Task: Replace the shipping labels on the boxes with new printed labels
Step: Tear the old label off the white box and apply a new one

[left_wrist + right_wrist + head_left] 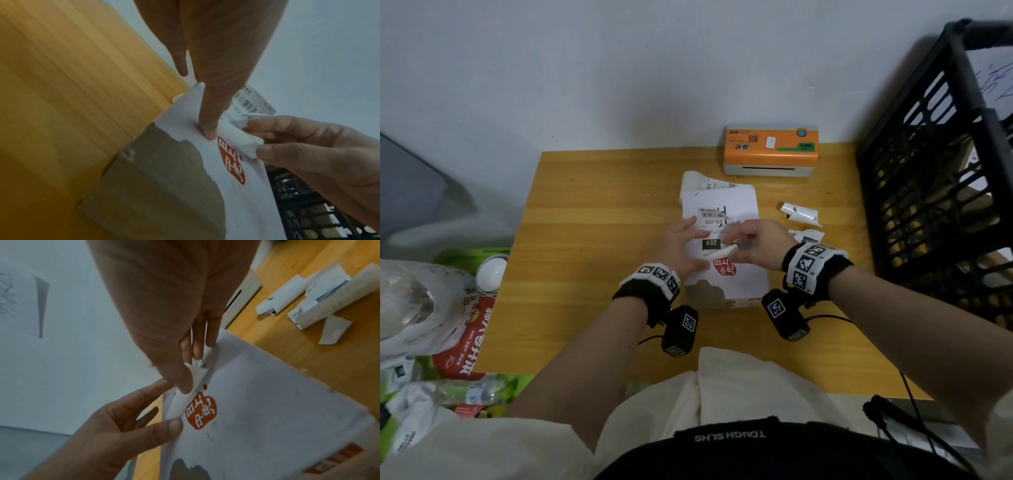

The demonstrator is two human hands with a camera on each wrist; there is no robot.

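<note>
A cardboard box (743,284) with a white top and a red logo (724,267) stands mid-table; brown cardboard shows at its torn near corner (164,170). The old shipping label (710,222), with a barcode and "032", is stuck on its top. My left hand (681,246) presses flat on the box with straight fingers, one fingertip (209,131) beside the logo. My right hand (751,241) pinches the label's peeled, curled edge (246,142) between thumb and fingers (188,369), lifting it off the box top (267,394).
An orange label printer (770,150) sits at the table's back. White printed sheets (717,186) lie behind the box. Torn label scraps (799,212) lie to the right. A black crate (935,171) stands at the right edge, and bags and bottles (431,308) crowd the left.
</note>
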